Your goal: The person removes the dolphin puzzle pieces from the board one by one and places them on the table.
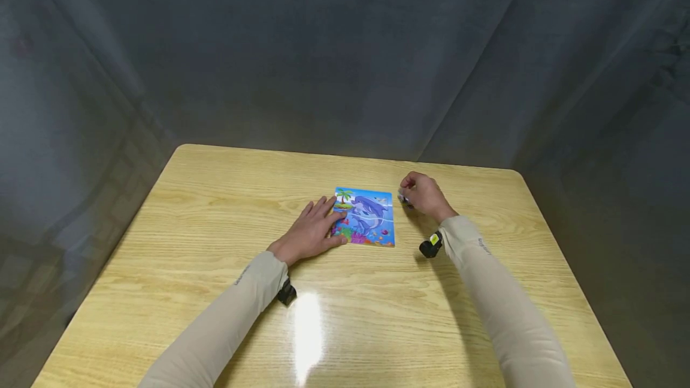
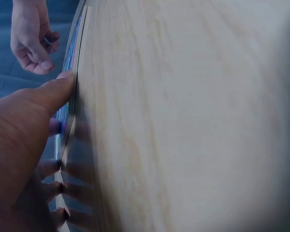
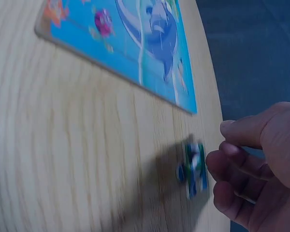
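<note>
A square dolphin picture board [image 1: 381, 229] lies flat on the table. My left hand [image 1: 309, 232] rests at its left side, fingers spread and reaching over the edge onto the picture. In the left wrist view, the thumb [image 2: 58, 93] lies on the board's near edge. My right hand [image 1: 426, 195] hovers beyond the board's right edge, fingers loosely bent and nothing between them. Just by its fingertips, in the right wrist view, small blurred colourful pieces [image 3: 195, 169] that look like puzzle pieces sit close to the wood.
The pale wooden table [image 1: 215, 208] extends round the board, with its far edge a short way beyond the hands. Dark grey curtains [image 1: 323, 64] hang behind and at both sides. Each wrist carries a small black camera [image 1: 430, 246].
</note>
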### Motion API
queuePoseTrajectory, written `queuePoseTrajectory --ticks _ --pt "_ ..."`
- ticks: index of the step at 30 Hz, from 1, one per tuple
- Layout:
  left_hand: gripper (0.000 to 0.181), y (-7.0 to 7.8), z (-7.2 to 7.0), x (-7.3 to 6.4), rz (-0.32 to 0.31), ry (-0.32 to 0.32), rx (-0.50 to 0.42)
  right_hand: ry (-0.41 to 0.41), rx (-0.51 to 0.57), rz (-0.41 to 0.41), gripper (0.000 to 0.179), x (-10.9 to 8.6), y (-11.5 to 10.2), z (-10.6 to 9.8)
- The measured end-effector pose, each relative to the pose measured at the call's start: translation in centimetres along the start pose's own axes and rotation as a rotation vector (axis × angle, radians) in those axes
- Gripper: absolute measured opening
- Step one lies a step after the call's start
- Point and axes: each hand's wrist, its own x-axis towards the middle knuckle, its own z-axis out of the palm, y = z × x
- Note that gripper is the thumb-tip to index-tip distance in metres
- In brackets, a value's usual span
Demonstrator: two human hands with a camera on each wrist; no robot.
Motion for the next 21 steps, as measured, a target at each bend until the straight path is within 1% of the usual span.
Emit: queuePoseTrajectory --ticks 4,11,16,21 --pt "0.068 -0.1 0.0 0.0 0.004 0.002 -0.003 -0.029 -0.02 -0.034 0.012 0.0 -1.2 1.1" --pt "0.068 -0.2 0.1 0.0 0.002 0.005 0.001 -0.078 -0.054 -0.029 0.011 0.4 -2.6 3.0" --pt "0.067 -0.2 0.2 0.1 -0.006 0.006 0.0 -0.107 -0.077 -0.02 0.012 0.7 -3.3 3.6" --pt "0.068 -0.3 0.4 0.2 -0.009 0.004 -0.007 -0.131 -0.078 -0.031 0.015 0.8 -3.7 3.9"
